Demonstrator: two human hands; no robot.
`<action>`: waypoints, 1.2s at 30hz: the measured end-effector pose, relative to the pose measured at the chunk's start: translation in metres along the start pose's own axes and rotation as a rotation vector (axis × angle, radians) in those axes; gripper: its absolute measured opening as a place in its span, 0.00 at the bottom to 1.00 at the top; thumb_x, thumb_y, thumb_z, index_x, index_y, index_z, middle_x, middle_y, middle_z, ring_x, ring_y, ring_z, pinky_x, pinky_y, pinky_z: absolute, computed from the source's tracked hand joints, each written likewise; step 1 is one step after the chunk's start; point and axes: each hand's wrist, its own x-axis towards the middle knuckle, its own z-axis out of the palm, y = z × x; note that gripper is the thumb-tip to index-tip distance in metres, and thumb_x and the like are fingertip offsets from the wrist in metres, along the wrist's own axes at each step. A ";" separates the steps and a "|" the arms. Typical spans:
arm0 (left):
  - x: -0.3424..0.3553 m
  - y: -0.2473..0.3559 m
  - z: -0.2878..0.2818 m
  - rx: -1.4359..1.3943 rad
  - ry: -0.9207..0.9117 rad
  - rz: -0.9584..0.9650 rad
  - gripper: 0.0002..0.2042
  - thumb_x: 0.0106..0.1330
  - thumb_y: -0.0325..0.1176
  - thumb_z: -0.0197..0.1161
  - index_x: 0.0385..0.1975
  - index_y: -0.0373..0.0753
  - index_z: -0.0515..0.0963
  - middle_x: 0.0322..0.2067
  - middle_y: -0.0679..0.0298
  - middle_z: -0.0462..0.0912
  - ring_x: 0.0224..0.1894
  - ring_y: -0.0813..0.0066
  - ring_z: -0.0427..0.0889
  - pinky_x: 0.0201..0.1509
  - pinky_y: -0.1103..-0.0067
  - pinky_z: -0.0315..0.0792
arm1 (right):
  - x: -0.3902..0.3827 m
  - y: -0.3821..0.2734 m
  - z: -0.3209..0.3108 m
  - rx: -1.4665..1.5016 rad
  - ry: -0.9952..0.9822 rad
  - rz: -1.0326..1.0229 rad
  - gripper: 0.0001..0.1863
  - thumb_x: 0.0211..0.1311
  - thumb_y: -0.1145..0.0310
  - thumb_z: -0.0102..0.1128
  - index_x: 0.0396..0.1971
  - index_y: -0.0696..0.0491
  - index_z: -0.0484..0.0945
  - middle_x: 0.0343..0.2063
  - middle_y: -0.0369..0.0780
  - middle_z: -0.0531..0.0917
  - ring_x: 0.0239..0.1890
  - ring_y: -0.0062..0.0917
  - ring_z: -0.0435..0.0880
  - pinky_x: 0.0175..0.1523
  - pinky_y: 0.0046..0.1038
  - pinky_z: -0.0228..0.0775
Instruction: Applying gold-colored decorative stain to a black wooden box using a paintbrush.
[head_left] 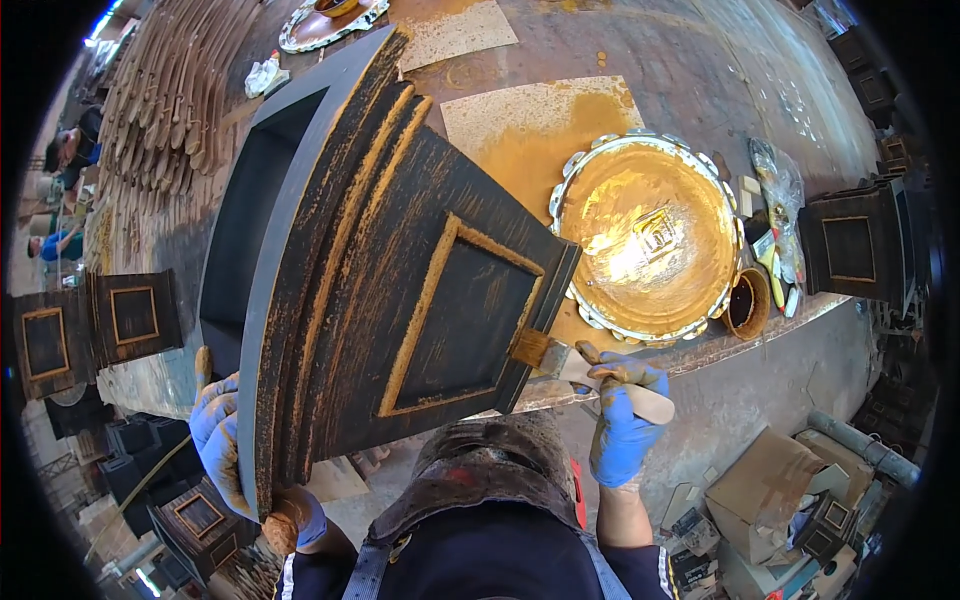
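A black tapered wooden pedestal (370, 270) with a hollow wide end lies tilted across the workbench edge. Worn gold-brown streaks run along its mouldings and framed panel. My left hand (218, 440), in a stained blue glove, grips the wide rim at the lower left. In my gloved right hand (628, 415) is a flat paintbrush (548, 357) with a pale handle. Its brown bristles touch the narrow end of the pedestal. Beyond that end sits a round tray (733, 200) with a scalloped silvery rim, wet with golden-brown liquid.
Right of the tray stand a brown cup (764, 305), several brushes (770, 258) and a clear plastic bag (780, 190). Stained boards (480, 115) lie on the bench. Similar pedestals (850, 245) surround it. A cardboard box (765, 490) rests lower right. Two people (65, 240) are far left.
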 end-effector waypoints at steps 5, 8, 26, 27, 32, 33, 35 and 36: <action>-0.002 0.004 0.000 0.011 0.007 -0.022 0.45 0.47 0.74 0.34 0.46 0.33 0.66 0.45 0.52 0.67 0.51 0.56 0.65 0.56 0.60 0.56 | -0.002 -0.002 0.000 -0.219 -0.076 0.051 0.06 0.53 0.80 0.48 0.32 0.61 0.65 0.35 0.46 0.74 0.34 0.27 0.76 0.41 0.29 0.71; -0.001 0.009 0.003 0.061 0.010 -0.041 0.45 0.47 0.74 0.34 0.46 0.33 0.66 0.45 0.52 0.67 0.52 0.56 0.64 0.57 0.60 0.56 | -0.005 -0.002 -0.002 -0.166 -0.048 0.025 0.06 0.53 0.80 0.48 0.32 0.61 0.66 0.35 0.46 0.74 0.36 0.27 0.76 0.43 0.29 0.70; 0.010 0.003 0.005 0.026 0.029 0.034 0.43 0.46 0.73 0.34 0.44 0.35 0.67 0.43 0.55 0.70 0.48 0.59 0.69 0.59 0.50 0.49 | -0.027 0.001 0.002 -0.334 -0.101 0.008 0.07 0.53 0.80 0.48 0.33 0.59 0.66 0.35 0.44 0.75 0.40 0.27 0.75 0.44 0.27 0.68; 0.010 0.003 0.006 0.024 0.034 0.038 0.44 0.46 0.73 0.33 0.44 0.35 0.67 0.43 0.55 0.70 0.48 0.59 0.69 0.59 0.50 0.49 | -0.029 0.001 0.002 -0.315 -0.069 0.025 0.07 0.53 0.80 0.48 0.33 0.58 0.66 0.35 0.44 0.75 0.41 0.27 0.75 0.45 0.27 0.68; 0.010 0.005 0.009 0.000 0.077 0.040 0.45 0.46 0.74 0.32 0.45 0.34 0.67 0.43 0.54 0.70 0.48 0.58 0.68 0.59 0.50 0.48 | -0.036 -0.001 0.003 -0.262 -0.056 0.049 0.08 0.53 0.79 0.49 0.34 0.58 0.66 0.35 0.44 0.75 0.40 0.26 0.75 0.44 0.27 0.67; 0.010 0.006 0.010 -0.007 0.085 0.029 0.45 0.46 0.74 0.32 0.45 0.34 0.67 0.43 0.54 0.70 0.48 0.58 0.68 0.59 0.50 0.49 | -0.036 -0.001 0.003 -0.295 -0.087 0.074 0.08 0.53 0.79 0.49 0.34 0.58 0.66 0.35 0.44 0.75 0.40 0.26 0.75 0.44 0.26 0.67; 0.008 0.008 0.011 -0.021 0.109 0.005 0.45 0.46 0.74 0.32 0.45 0.34 0.67 0.43 0.53 0.69 0.48 0.58 0.68 0.59 0.51 0.49 | -0.036 -0.001 0.002 -0.283 -0.053 0.080 0.08 0.53 0.79 0.49 0.33 0.58 0.66 0.36 0.44 0.74 0.39 0.25 0.74 0.44 0.26 0.67; 0.008 0.008 0.011 -0.021 0.116 0.000 0.45 0.46 0.74 0.32 0.45 0.34 0.67 0.43 0.53 0.69 0.48 0.58 0.68 0.59 0.52 0.50 | -0.037 0.000 0.001 -0.279 -0.037 0.075 0.08 0.52 0.79 0.49 0.33 0.58 0.66 0.36 0.44 0.74 0.39 0.25 0.74 0.44 0.25 0.67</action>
